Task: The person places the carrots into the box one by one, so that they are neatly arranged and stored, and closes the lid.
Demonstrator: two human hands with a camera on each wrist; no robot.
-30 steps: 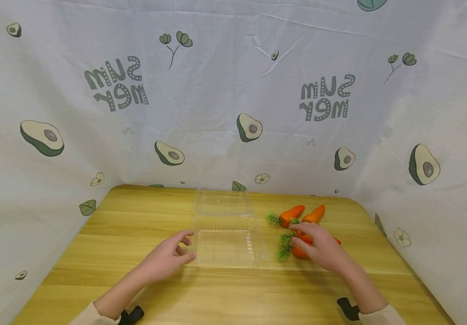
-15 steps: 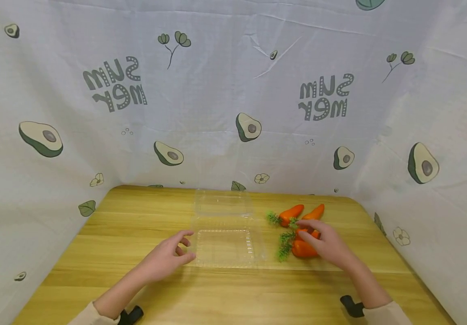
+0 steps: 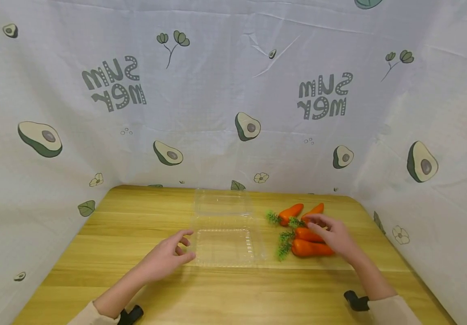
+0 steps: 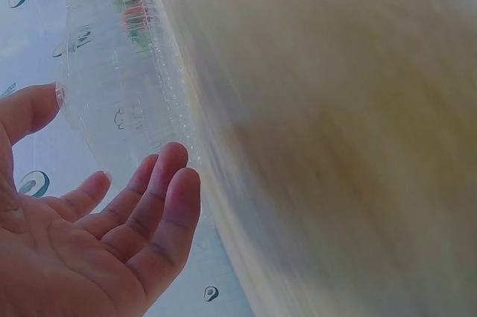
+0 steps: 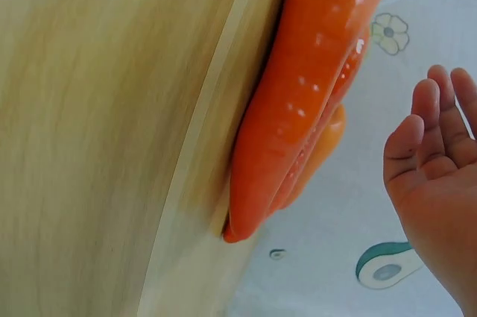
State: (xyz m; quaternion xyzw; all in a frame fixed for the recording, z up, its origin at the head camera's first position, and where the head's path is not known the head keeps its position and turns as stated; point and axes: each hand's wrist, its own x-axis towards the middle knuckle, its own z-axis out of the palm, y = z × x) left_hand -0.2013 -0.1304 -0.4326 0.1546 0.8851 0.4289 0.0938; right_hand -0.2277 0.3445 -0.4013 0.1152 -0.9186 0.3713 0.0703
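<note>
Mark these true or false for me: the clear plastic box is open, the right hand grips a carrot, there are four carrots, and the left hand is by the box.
1. The clear plastic clamshell box lies open. True.
2. The right hand grips a carrot. False: its fingers are relaxed over the carrots, holding none.
3. Four carrots lie on the wooden table. True.
4. The left hand lies among the carrots. False: it rests open beside the box's left edge.
</note>
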